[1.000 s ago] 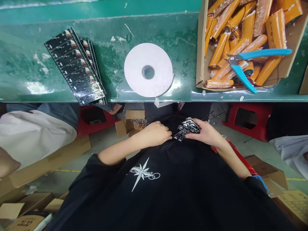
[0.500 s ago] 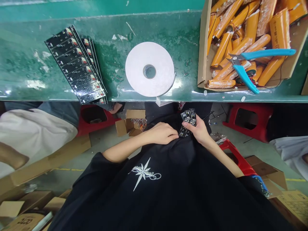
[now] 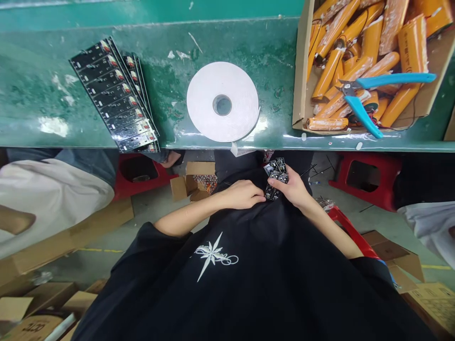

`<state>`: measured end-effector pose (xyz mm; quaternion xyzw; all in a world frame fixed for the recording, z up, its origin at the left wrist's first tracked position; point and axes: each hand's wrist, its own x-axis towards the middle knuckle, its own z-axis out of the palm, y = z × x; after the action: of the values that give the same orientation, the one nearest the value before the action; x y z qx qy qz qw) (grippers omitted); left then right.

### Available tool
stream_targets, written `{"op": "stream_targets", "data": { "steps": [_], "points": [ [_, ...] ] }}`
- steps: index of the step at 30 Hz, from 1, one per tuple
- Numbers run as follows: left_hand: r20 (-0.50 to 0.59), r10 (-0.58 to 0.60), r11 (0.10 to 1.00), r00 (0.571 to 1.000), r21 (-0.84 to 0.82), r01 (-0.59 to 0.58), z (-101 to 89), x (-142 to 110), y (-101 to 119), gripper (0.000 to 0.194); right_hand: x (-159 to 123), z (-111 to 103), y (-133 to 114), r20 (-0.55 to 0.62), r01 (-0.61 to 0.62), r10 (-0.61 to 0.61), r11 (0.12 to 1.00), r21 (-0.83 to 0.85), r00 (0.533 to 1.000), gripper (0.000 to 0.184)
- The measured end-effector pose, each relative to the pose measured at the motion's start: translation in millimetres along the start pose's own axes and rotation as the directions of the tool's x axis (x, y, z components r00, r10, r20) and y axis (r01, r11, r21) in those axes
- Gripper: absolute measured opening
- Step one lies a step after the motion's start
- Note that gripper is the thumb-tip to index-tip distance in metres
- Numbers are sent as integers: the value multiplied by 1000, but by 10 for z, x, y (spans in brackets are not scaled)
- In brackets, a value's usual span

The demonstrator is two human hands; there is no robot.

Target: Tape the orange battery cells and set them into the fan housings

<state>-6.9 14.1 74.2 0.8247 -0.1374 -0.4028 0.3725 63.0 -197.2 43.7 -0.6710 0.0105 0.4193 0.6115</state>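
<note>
Over my lap, my right hand (image 3: 294, 185) grips several small black circuit boards (image 3: 276, 179), thumb across their face. They overlap, and their upper ends fan apart. My left hand (image 3: 246, 194) is closed, its fingers curled together, with the fingertips by the lower left edge of those boards. What the left fingers hold, if anything, is hidden. A thin dark stick-like piece (image 3: 307, 170) shows beyond the right hand.
On the green bench (image 3: 163, 94) are stacked black board panels (image 3: 110, 90), a white tape roll (image 3: 241, 104), and a carton (image 3: 300, 71) of orange battery packs (image 3: 329, 76) topped by blue-handled cutters (image 3: 391, 80). Red stools (image 3: 377, 177) and people are on both sides.
The circuit boards in my right hand have shifted slightly; their upper ends now fan differently, drawn closer together. My left hand stays beside them, almost unmoved.
</note>
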Motion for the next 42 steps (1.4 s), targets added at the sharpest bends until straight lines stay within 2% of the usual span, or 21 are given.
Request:
{"op": "stream_targets", "data": {
  "steps": [5, 8, 11, 15, 22, 28, 31, 35, 39, 42],
  "points": [
    [-207, 44, 983, 977, 181, -6, 118, -19, 30, 37, 95, 13, 29, -14, -117, 126, 953, 278, 992, 54],
    [-293, 129, 963, 947, 265, -50, 183, -17, 31, 40, 153, 17, -25, 40, -194, 193, 907, 375, 980, 56],
    [-356, 193, 945, 915, 318, -75, 223, -15, 16, 42, 219, 34, -50, 121, -318, 294, 854, 412, 948, 54],
    [-404, 257, 911, 878, 405, -80, 236, -35, -9, 45, 278, 100, 14, 148, -400, 374, 807, 434, 916, 48],
    [-484, 352, 820, 801, 573, -14, 274, -79, 15, 45, 299, 224, 127, 145, -402, 381, 786, 469, 913, 44],
    [-438, 445, 764, 781, 640, -76, 252, -28, 7, 44, 368, 336, 288, 299, -513, 418, 732, 449, 858, 42],
    [-383, 469, 767, 796, 623, -151, 179, -36, 29, 42, 445, 356, 367, 259, -468, 390, 731, 497, 884, 43],
    [-381, 483, 793, 788, 571, -210, 104, -127, 77, 35, 522, 248, 380, 73, -293, 315, 739, 607, 946, 49],
    [-424, 382, 847, 821, 516, -128, 53, -232, -28, 33, 383, -70, 286, -41, -175, 258, 754, 633, 965, 54],
    [-519, 289, 872, 804, 489, 3, -2, -282, -242, 35, 102, -415, 183, 18, -161, 185, 800, 579, 983, 70]
  ]
}}
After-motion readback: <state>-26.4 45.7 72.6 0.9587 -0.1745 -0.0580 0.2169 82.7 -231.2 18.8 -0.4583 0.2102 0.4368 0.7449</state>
